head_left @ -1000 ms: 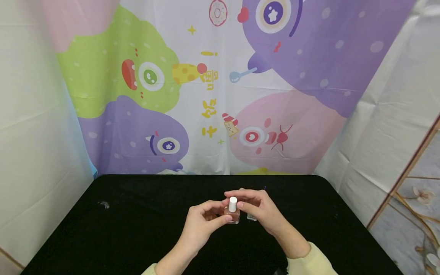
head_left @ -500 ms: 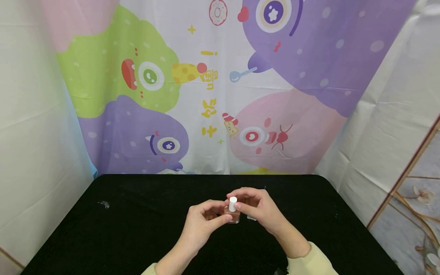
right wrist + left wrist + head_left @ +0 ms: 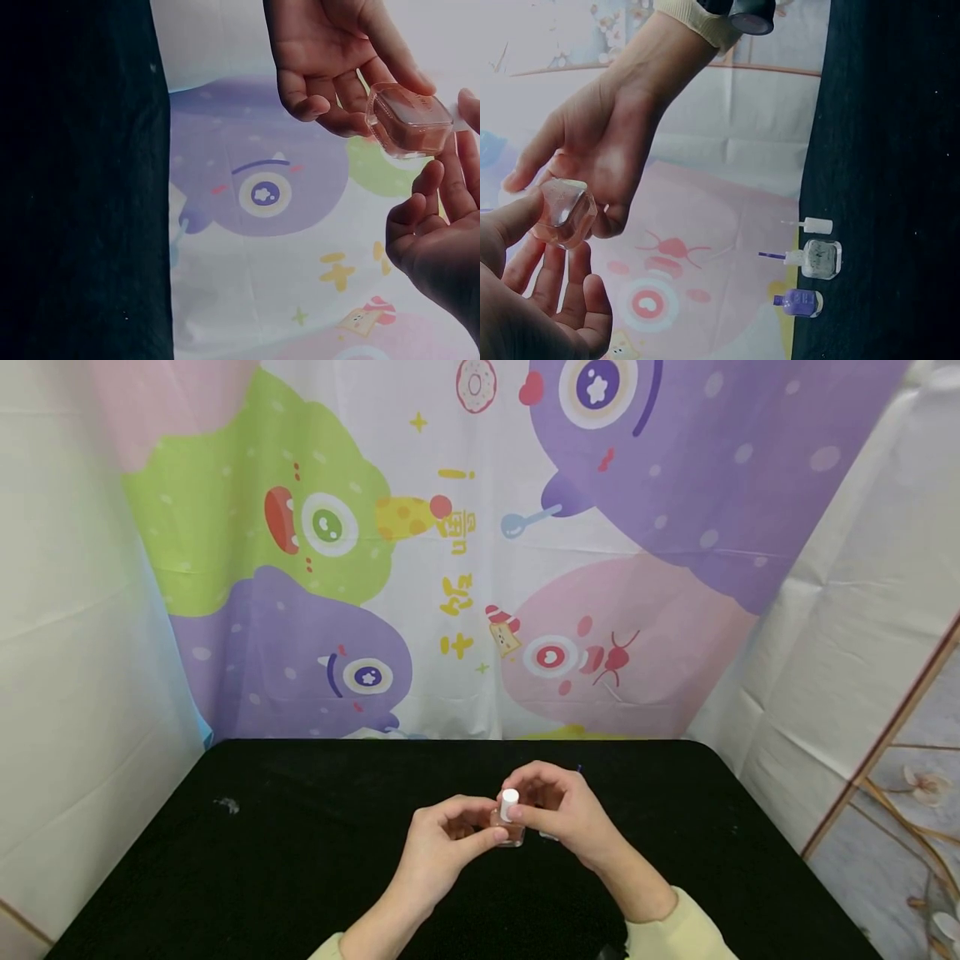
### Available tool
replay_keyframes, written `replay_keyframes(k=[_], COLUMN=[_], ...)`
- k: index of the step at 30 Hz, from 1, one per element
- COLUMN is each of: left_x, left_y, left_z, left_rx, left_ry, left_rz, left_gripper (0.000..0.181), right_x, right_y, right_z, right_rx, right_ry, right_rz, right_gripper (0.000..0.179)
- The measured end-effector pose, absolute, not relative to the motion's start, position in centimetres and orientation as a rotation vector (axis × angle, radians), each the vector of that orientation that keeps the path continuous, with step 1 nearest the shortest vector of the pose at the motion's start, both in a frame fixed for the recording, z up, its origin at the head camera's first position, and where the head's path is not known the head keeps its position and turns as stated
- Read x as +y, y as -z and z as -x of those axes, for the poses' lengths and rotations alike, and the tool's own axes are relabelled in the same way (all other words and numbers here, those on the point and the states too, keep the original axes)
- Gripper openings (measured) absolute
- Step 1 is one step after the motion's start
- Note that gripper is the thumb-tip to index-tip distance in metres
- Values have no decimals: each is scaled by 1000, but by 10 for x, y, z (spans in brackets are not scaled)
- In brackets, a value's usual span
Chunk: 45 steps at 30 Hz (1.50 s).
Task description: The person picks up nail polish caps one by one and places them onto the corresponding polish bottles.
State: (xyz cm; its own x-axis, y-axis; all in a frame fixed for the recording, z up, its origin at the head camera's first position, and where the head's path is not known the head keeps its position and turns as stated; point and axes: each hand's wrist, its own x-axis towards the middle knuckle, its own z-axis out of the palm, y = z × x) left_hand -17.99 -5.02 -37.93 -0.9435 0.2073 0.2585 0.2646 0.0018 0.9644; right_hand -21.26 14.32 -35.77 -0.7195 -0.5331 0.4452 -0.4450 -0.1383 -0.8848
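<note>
A small glass nail polish bottle with brownish-pink polish stands upright between both hands, raised above the black table. My left hand pinches its glass body between thumb and fingers. With thumb and fingertips my right hand grips the white cap. The square base of the nail polish bottle shows in the left wrist view, where the cap is hidden. From the right wrist view, the nail polish bottle appears between the fingers of both hands.
Beyond my right hand stand a clear bottle, a purple nail polish bottle and a loose white brush cap. A thin purple stick shows beside the clear bottle. A clear scrap lies on the black table at left.
My right hand's fingers have shifted slightly up and round the white cap, with the thumb moving left across it. My left hand and the nail polish bottle stay almost in place.
</note>
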Motion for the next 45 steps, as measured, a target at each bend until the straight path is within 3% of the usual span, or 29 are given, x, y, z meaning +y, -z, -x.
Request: replay_keyframes(k=[18, 28, 45], left_x=[-50, -51, -50], left_y=[378, 378, 380], left_z=[180, 179, 179], left_rx=[-2198, -2223, -2223], left_ry=[2125, 2105, 2075], left_rz=[529, 494, 481], left_gripper=[25, 25, 26], right_x=[142, 146, 145], right_y=[359, 358, 354], right_z=[212, 211, 210], right_rx=[2055, 1991, 1925], right_ry=[2020, 2015, 1976], right_rz=[1059, 1138, 1238], right_gripper=[27, 34, 31])
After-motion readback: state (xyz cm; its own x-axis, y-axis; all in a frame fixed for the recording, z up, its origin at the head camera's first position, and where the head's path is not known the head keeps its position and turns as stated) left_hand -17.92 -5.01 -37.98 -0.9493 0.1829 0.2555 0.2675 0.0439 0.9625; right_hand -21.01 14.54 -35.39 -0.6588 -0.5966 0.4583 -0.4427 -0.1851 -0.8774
